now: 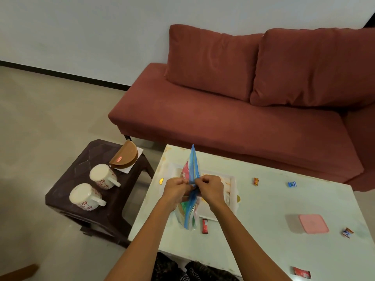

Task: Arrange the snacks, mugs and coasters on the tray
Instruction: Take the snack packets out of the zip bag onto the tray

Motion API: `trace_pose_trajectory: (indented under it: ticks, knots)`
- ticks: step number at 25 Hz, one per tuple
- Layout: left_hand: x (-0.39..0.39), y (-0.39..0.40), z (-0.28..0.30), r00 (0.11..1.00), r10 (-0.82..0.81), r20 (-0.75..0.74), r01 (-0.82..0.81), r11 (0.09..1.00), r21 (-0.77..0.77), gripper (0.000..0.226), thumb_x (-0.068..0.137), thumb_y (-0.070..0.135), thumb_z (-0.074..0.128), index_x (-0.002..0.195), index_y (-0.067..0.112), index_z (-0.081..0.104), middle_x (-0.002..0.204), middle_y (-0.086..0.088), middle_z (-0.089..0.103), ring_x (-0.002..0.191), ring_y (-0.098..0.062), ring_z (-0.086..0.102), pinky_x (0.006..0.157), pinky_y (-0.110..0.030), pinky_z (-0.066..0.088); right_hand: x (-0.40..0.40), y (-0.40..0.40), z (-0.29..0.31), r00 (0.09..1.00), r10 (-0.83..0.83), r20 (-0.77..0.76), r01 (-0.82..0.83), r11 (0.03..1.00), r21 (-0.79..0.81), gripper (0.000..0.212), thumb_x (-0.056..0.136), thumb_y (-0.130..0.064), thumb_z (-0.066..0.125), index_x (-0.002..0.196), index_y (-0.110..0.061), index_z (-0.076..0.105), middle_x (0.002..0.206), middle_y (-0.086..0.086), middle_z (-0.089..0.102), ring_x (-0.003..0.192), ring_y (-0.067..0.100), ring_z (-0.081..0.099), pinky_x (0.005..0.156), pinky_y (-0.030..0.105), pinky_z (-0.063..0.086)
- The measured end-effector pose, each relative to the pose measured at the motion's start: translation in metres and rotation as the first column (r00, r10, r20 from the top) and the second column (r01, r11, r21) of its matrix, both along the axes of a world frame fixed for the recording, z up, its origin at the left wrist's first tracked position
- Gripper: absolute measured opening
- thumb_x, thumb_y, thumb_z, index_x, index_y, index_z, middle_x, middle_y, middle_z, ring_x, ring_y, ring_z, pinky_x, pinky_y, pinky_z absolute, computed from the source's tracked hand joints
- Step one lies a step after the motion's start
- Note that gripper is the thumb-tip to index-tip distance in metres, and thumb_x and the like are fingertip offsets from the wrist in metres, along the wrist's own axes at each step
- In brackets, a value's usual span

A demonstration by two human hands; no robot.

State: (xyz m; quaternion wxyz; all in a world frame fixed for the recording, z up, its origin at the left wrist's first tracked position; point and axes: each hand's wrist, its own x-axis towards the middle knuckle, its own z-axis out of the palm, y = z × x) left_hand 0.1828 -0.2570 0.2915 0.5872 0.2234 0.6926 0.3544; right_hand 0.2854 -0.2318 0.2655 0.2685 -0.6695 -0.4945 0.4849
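Observation:
A clear zip bag (191, 169) with a blue seal, full of snack packets, stands on edge over the white tray (231, 180) on the pale table. My left hand (176, 189) and my right hand (210, 186) both pinch the bag's blue top at its middle. Two white mugs with red flowers (103, 176) (84, 196) lie upside down on the dark stool to the left. Brown coasters (125, 157) lean in a stack behind them. Loose sweets lie on the table: a red one (205, 226), an orange one (256, 181), a blue one (292, 184).
A pink-lidded box (312, 223) sits on the table's right part, with wrapped sweets (347, 232) (301, 272) near it. The dark stool (67, 179) stands left of the table. A red sofa (233, 118) runs behind both.

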Motion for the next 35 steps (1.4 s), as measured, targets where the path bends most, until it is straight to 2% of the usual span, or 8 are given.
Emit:
trace_pose_trajectory:
  ticks: [4,10,14,18,22,25,31,35]
  knots:
    - [-0.002,-0.003,-0.003,0.999,-0.005,-0.038,0.005,1.000,0.016,0.002,0.082,0.006,0.064,0.080,0.006,0.063,0.075,-0.009,0.065,0.066,-0.020,0.066,0.047,-0.023,0.055,0.004,-0.002,0.005,0.993,0.086,0.079,-0.092,0.994,0.065,0.015,0.081,-0.018,0.064,0.076,-0.007,0.072,0.074,0.009,0.070,0.066,0.023,0.068,0.071,0.035,0.060]
    - [0.010,-0.017,-0.017,0.840,-0.015,-0.543,0.092,0.989,0.116,0.012,0.076,0.010,0.067,0.070,0.000,0.069,0.061,-0.005,0.060,0.057,-0.018,0.060,0.061,-0.028,0.054,-0.006,-0.011,0.004,0.878,0.254,0.406,-0.317,0.944,0.095,0.027,0.080,-0.022,0.063,0.057,-0.010,0.059,0.057,0.006,0.057,0.052,0.016,0.049,0.052,0.026,0.041]
    - [0.019,-0.018,-0.016,0.801,-0.020,-0.598,0.128,0.982,0.139,0.019,0.080,0.019,0.067,0.078,0.000,0.068,0.066,-0.003,0.057,0.057,-0.014,0.053,0.054,-0.014,0.044,-0.009,-0.017,0.001,0.864,0.225,0.449,-0.288,0.955,0.074,0.024,0.082,-0.022,0.061,0.070,-0.001,0.064,0.064,0.008,0.059,0.062,0.022,0.058,0.060,0.034,0.051]
    - [0.020,-0.015,-0.016,0.715,-0.086,-0.694,0.195,0.978,0.080,0.032,0.079,0.034,0.068,0.096,0.007,0.064,0.090,-0.009,0.065,0.076,-0.021,0.063,0.079,-0.029,0.054,0.000,-0.016,0.007,0.819,0.207,0.536,-0.267,0.963,0.037,0.023,0.087,-0.019,0.055,0.067,-0.008,0.051,0.070,0.004,0.053,0.066,0.020,0.053,0.053,0.029,0.043]
    - [-0.007,-0.015,-0.021,0.601,-0.153,-0.784,0.245,0.970,-0.001,0.022,0.078,0.019,0.069,0.091,0.003,0.063,0.093,-0.014,0.067,0.086,-0.027,0.066,0.073,-0.035,0.056,0.030,-0.008,0.010,0.754,0.175,0.633,-0.217,0.976,-0.012,0.033,0.084,-0.007,0.051,0.057,-0.013,0.033,0.061,0.000,0.041,0.070,0.024,0.047,0.055,0.027,0.032]
    - [-0.023,-0.019,-0.022,0.551,-0.121,-0.825,0.261,0.965,0.034,0.007,0.080,0.005,0.063,0.086,0.005,0.059,0.093,-0.013,0.063,0.086,-0.026,0.062,0.069,-0.036,0.057,0.056,0.000,0.002,0.762,0.066,0.645,-0.145,0.987,0.070,0.008,0.081,0.001,0.049,0.085,-0.005,0.049,0.079,0.009,0.058,0.076,0.031,0.055,0.060,0.030,0.034]
    - [-0.019,-0.021,-0.015,0.508,-0.260,-0.821,0.461,0.888,0.004,0.018,0.084,0.008,0.060,0.102,0.008,0.064,0.110,-0.014,0.062,0.100,-0.024,0.058,0.079,-0.033,0.052,0.072,0.001,-0.003,0.649,0.078,0.757,-0.176,0.983,0.050,0.027,0.086,-0.001,0.053,0.105,-0.015,0.067,0.112,0.007,0.059,0.094,0.025,0.059,0.064,0.030,0.042]
    - [-0.006,-0.016,-0.021,0.573,-0.245,-0.782,0.508,0.855,0.105,0.037,0.082,0.009,0.061,0.118,0.011,0.059,0.118,-0.009,0.063,0.110,-0.025,0.057,0.092,-0.036,0.048,0.071,0.003,-0.003,0.628,0.092,0.772,-0.083,0.995,-0.051,0.043,0.085,-0.015,0.056,0.127,-0.011,0.048,0.139,0.008,0.041,0.122,0.026,0.043,0.087,0.037,0.043]
